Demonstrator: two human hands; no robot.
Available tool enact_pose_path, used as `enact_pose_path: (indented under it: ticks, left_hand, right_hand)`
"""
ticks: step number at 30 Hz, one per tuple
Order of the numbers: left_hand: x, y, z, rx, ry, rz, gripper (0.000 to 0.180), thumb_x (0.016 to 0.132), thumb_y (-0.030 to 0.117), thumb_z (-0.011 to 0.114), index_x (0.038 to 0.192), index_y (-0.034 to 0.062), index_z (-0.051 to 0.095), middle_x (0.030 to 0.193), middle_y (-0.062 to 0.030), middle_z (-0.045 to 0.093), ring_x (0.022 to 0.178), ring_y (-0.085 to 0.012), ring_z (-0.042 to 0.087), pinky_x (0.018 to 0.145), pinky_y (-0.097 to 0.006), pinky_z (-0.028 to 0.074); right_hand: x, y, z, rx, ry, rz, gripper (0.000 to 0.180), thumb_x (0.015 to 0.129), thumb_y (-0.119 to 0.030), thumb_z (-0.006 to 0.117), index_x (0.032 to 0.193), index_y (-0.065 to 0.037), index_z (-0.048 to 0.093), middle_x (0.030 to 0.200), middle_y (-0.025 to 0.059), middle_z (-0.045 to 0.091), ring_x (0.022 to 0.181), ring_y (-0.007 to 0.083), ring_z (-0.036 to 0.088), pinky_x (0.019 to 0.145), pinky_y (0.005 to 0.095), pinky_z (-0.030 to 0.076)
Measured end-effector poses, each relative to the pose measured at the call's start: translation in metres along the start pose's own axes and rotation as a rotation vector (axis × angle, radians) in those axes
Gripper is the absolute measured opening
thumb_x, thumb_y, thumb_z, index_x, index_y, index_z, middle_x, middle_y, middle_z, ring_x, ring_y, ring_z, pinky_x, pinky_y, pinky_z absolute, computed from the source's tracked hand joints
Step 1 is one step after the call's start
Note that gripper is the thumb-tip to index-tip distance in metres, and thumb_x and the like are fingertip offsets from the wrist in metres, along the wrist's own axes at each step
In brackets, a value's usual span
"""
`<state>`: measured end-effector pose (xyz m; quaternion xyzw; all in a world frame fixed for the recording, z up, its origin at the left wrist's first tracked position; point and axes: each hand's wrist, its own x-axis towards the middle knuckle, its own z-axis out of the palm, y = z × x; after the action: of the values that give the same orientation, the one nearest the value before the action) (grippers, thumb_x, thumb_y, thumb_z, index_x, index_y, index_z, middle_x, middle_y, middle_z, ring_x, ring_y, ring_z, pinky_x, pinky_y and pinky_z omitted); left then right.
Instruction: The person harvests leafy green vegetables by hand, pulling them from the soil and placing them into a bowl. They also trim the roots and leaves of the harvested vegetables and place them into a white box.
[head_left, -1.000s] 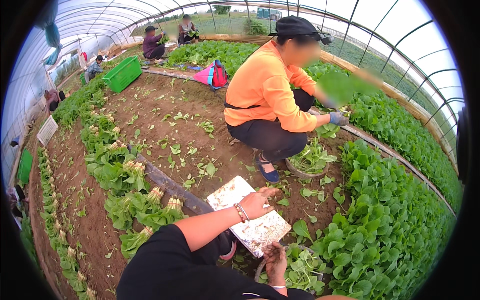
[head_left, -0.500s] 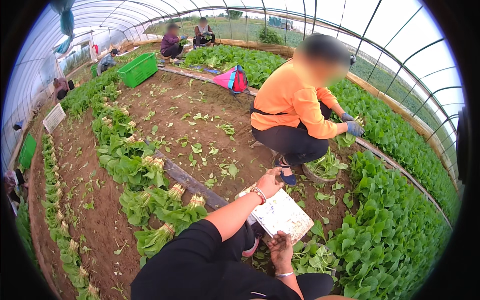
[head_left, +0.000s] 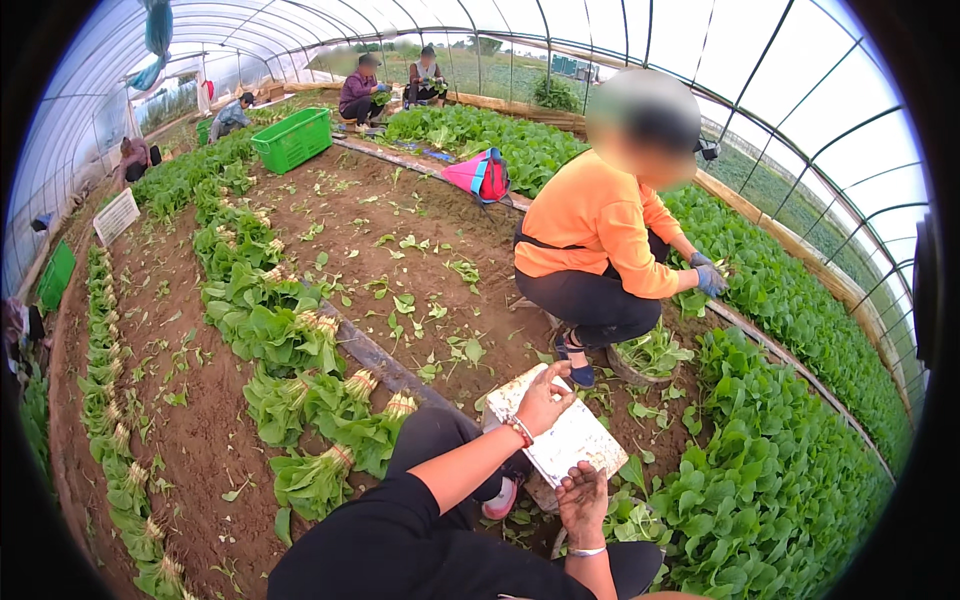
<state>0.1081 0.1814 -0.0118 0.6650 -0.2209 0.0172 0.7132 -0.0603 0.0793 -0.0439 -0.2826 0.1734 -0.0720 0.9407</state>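
Observation:
A white, dirt-speckled flat board (head_left: 572, 445) lies in front of me, low over the soil. My left hand (head_left: 545, 402), with a beaded bracelet at the wrist, is over the board's far left part, fingers bent but apart; nothing shows in them. Just off the board's near right corner is my right hand (head_left: 584, 505), palm turned up and soil-stained, its fingers loosely curled and holding nothing visible. Loose leafy greens (head_left: 632, 520) sit beside my right hand, partly hidden by it. Tied bunches of greens (head_left: 335, 465) lie in a row to my left.
A person in orange (head_left: 600, 225) squats ahead, gloved hands at the growing greens (head_left: 770, 460). By their feet stands a round container of greens (head_left: 650, 355). Farther off are a green crate (head_left: 292, 140), a pink and blue bag (head_left: 482, 176) and several other people. A dark strip (head_left: 375, 355) crosses the soil.
My left hand has moved farther onto the board. My right hand has come away from the board's near edge and turned palm up. The whole view has shifted slightly.

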Motion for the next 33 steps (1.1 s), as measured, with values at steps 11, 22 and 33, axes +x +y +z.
enact_pose_path:
  ticks: [11,22,33]
  left_hand:
    - [-0.143,-0.063,-0.009,-0.031,-0.401,-0.371,0.055,0.077,0.000,0.062,0.126,0.0060,0.039,0.113,-0.0070,0.048,0.078,-0.0085,0.054,0.068,-0.022,0.046]
    - [-0.154,-0.023,-0.016,-0.185,-0.450,-0.443,0.051,0.080,-0.002,0.056,0.127,0.0084,0.038,0.113,-0.0027,0.048,0.079,-0.0049,0.050,0.068,-0.019,0.044]
    - [-0.180,-0.010,-0.005,-0.018,-0.531,-0.340,0.051,0.079,0.004,0.057,0.126,0.0108,0.040,0.110,-0.0036,0.049,0.074,-0.0049,0.052,0.068,-0.021,0.046]
  right_hand:
    - [-0.061,-0.004,-0.024,0.179,-0.047,0.109,0.040,0.089,-0.044,0.042,0.090,-0.008,0.059,0.080,0.0054,0.057,0.071,0.0188,0.052,0.064,0.0317,0.044]
    - [-0.074,-0.008,-0.021,0.290,-0.140,0.132,0.041,0.090,-0.044,0.041,0.092,-0.008,0.060,0.081,0.0051,0.056,0.072,0.0175,0.051,0.063,0.0297,0.044]
    - [-0.071,0.005,-0.022,0.245,-0.117,0.162,0.039,0.091,-0.042,0.041,0.093,-0.008,0.059,0.080,0.0038,0.055,0.069,0.0157,0.050,0.060,0.0283,0.045]
